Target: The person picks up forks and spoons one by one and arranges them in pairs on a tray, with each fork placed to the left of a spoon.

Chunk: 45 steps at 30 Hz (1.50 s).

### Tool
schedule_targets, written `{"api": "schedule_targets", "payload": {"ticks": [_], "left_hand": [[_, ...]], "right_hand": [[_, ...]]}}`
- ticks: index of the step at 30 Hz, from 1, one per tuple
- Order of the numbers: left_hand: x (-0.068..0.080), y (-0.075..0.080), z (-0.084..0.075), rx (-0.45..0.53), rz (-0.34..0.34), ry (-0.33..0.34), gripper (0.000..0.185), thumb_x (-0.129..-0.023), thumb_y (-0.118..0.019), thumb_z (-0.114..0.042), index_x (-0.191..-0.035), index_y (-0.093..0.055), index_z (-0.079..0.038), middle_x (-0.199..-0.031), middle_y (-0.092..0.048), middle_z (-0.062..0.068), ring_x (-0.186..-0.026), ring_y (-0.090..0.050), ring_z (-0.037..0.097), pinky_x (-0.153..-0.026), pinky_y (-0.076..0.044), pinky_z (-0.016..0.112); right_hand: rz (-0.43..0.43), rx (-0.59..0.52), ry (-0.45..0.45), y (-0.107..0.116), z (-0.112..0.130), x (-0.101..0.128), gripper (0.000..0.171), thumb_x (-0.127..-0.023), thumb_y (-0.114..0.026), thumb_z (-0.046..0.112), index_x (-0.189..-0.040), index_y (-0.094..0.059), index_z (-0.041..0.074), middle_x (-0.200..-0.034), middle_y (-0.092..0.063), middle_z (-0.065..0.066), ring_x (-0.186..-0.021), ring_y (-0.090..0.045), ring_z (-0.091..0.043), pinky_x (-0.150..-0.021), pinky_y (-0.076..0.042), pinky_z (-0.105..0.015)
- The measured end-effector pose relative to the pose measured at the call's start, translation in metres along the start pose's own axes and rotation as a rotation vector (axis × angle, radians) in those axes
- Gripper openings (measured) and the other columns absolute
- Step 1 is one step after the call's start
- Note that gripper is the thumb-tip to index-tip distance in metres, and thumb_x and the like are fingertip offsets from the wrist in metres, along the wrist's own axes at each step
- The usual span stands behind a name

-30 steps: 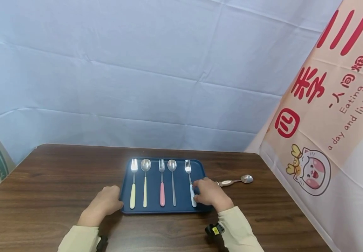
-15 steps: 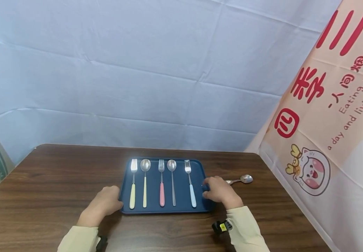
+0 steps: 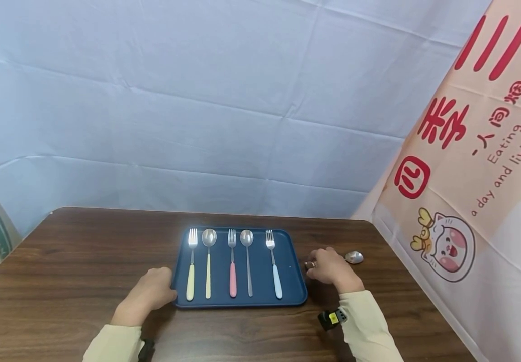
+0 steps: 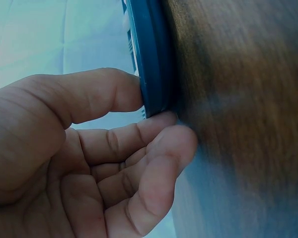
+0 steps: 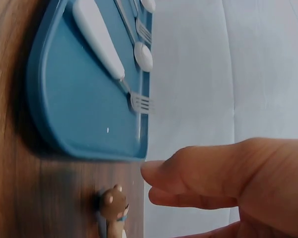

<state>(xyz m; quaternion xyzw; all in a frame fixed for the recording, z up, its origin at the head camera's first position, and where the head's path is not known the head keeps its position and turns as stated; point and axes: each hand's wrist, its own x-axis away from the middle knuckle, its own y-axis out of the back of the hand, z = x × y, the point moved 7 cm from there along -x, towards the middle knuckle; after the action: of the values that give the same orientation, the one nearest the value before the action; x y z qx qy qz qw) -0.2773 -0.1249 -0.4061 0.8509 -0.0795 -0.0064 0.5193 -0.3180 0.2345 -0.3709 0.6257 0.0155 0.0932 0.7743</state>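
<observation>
A dark blue tray (image 3: 262, 281) lies on the table, holding a row of cutlery. My left hand (image 3: 149, 291) pinches its left rim; the left wrist view shows the thumb on the rim and curled fingers (image 4: 159, 124) at the edge. Right of the tray, my right hand (image 3: 330, 266) hovers over a spoon (image 3: 354, 257), whose bowl and handle end show on either side of the hand. The right wrist view shows the handle's brown bear-shaped end (image 5: 113, 204), apart from the extended thumb and fingers.
On the tray lie a yellow-handled fork (image 3: 190, 281), a yellow-handled spoon (image 3: 208, 274), a pink-handled fork (image 3: 233, 279), a plain metal spoon (image 3: 249, 274) and a light-blue-handled fork (image 3: 277, 281). A pale cloth (image 3: 197, 110) hangs behind the wooden table (image 3: 106, 241).
My right hand has moved right, from the light-blue-handled fork, past the tray's right edge, to above the spoon. My left hand stays at the left rim; the tray has not moved.
</observation>
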Motion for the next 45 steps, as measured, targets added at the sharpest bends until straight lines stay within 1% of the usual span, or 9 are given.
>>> {"api": "schedule_targets", "payload": {"ticks": [8,15,22,27,32,35,38,41,45], "left_hand": [[0.0,0.0,0.0,-0.004,0.002,-0.004,0.014,-0.073,-0.06,-0.003,-0.063,-0.049,-0.005,-0.057,-0.045,0.005,-0.05,-0.044,0.018,-0.048,-0.035,0.03],[0.0,0.0,-0.001,-0.006,0.003,-0.003,0.014,-0.073,-0.06,-0.002,-0.065,-0.05,-0.004,-0.057,-0.045,0.005,-0.05,-0.044,0.018,-0.047,-0.035,0.03],[0.0,0.001,-0.002,-0.008,0.0,-0.006,0.013,-0.073,-0.061,-0.003,-0.066,-0.05,-0.004,-0.058,-0.045,0.006,-0.051,-0.044,0.018,-0.048,-0.035,0.03],[0.0,0.0,-0.001,-0.004,0.001,-0.002,0.013,-0.073,-0.061,-0.003,-0.066,-0.05,-0.003,-0.058,-0.046,0.006,-0.051,-0.045,0.018,-0.048,-0.035,0.03],[0.0,0.0,0.0,-0.002,0.0,-0.003,0.013,-0.072,-0.061,-0.003,-0.065,-0.05,-0.004,-0.058,-0.045,0.006,-0.05,-0.044,0.018,-0.047,-0.035,0.03],[0.0,0.0,0.0,-0.004,-0.002,-0.004,0.013,-0.072,-0.061,-0.003,-0.065,-0.05,-0.004,-0.058,-0.045,0.006,-0.051,-0.044,0.018,-0.047,-0.035,0.03],[0.0,0.0,0.0,-0.001,-0.005,-0.004,0.013,-0.072,-0.061,-0.003,-0.065,-0.05,-0.004,-0.058,-0.045,0.006,-0.051,-0.044,0.018,-0.048,-0.035,0.03],[0.0,0.0,0.0,0.002,-0.009,-0.007,0.012,-0.072,-0.061,-0.002,-0.065,-0.05,-0.004,-0.058,-0.045,0.006,-0.051,-0.044,0.018,-0.048,-0.035,0.03],[0.0,0.0,-0.001,0.0,-0.014,-0.013,0.013,-0.071,-0.06,-0.002,-0.065,-0.05,-0.004,-0.058,-0.045,0.006,-0.051,-0.044,0.018,-0.048,-0.035,0.03]], "right_hand": [[0.013,0.019,-0.018,0.002,-0.013,-0.006,0.027,-0.082,-0.066,0.017,-0.103,-0.064,0.0,-0.094,-0.06,-0.013,-0.096,-0.051,-0.034,-0.075,-0.044,-0.05],[0.027,-0.03,-0.058,-0.001,-0.031,-0.012,0.039,-0.082,-0.061,0.009,-0.117,-0.057,-0.008,-0.107,-0.059,-0.022,-0.098,-0.053,-0.039,-0.077,-0.045,-0.048],[0.046,-0.027,-0.08,-0.007,-0.041,-0.017,0.033,-0.086,-0.06,0.013,-0.114,-0.06,-0.005,-0.11,-0.057,-0.025,-0.112,-0.041,-0.049,-0.085,-0.039,-0.055],[0.073,-0.06,-0.083,-0.011,-0.045,-0.02,0.033,-0.088,-0.06,0.016,-0.114,-0.061,-0.004,-0.113,-0.057,-0.024,-0.114,-0.04,-0.05,-0.087,-0.038,-0.056],[0.066,-0.07,-0.078,-0.011,-0.046,-0.022,0.033,-0.089,-0.058,0.018,-0.113,-0.062,-0.005,-0.11,-0.059,-0.023,-0.112,-0.042,-0.05,-0.086,-0.039,-0.054],[0.041,-0.07,-0.07,-0.01,-0.045,-0.022,0.032,-0.091,-0.057,0.018,-0.111,-0.062,-0.006,-0.104,-0.061,-0.021,-0.102,-0.051,-0.044,-0.08,-0.043,-0.049],[0.009,-0.087,-0.091,-0.01,-0.047,-0.022,0.028,-0.092,-0.055,0.017,-0.106,-0.064,-0.006,-0.092,-0.062,-0.016,-0.08,-0.057,-0.032,-0.068,-0.046,-0.041],[-0.015,-0.111,-0.139,-0.011,-0.05,-0.023,0.021,-0.092,-0.055,0.016,-0.095,-0.065,-0.003,-0.075,-0.057,-0.011,-0.059,-0.053,-0.021,-0.055,-0.045,-0.034],[-0.026,-0.113,-0.209,-0.013,-0.055,-0.024,0.018,-0.09,-0.057,0.016,-0.086,-0.064,0.0,-0.068,-0.051,-0.008,-0.051,-0.053,-0.019,-0.05,-0.045,-0.033]]}}
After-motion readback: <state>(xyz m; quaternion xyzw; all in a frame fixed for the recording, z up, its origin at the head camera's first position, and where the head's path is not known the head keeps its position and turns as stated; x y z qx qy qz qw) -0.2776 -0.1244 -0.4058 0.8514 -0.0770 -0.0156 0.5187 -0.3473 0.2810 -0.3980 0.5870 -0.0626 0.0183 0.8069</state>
